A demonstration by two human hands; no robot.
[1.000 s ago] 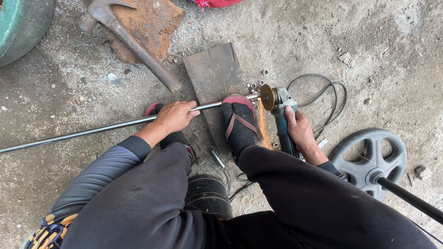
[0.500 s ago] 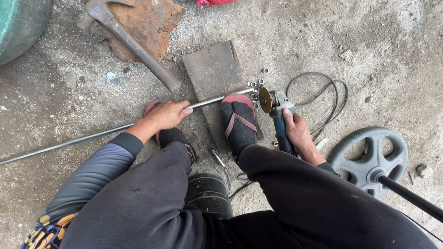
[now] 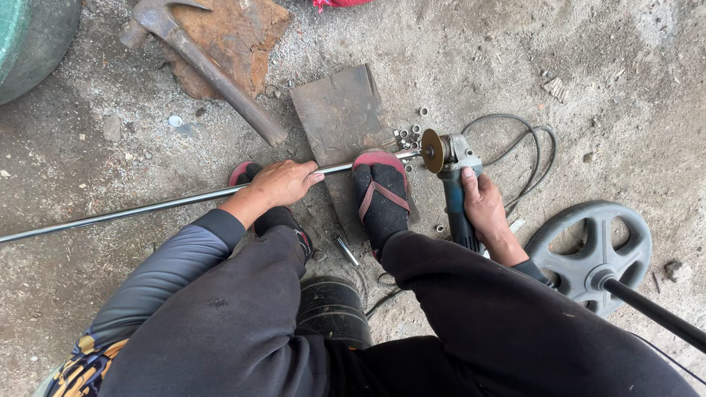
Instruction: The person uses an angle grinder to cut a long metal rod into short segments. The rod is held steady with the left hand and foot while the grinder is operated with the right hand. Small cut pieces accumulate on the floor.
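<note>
1. The left hand lies on a long steel rod, fingers pressed together over it.
2. The rod lies on the concrete floor, under a sandalled foot.
3. The right hand has its fingers wrapped round an angle grinder, whose disc sits at the rod's end.

Rusty hammer on plate — weight disc (grey), cable

We see a long thin steel rod lying flat on concrete, tilted slightly (right end higher). Blue angle grinder, w/ its brownish disc at rod's right tip.
</note>
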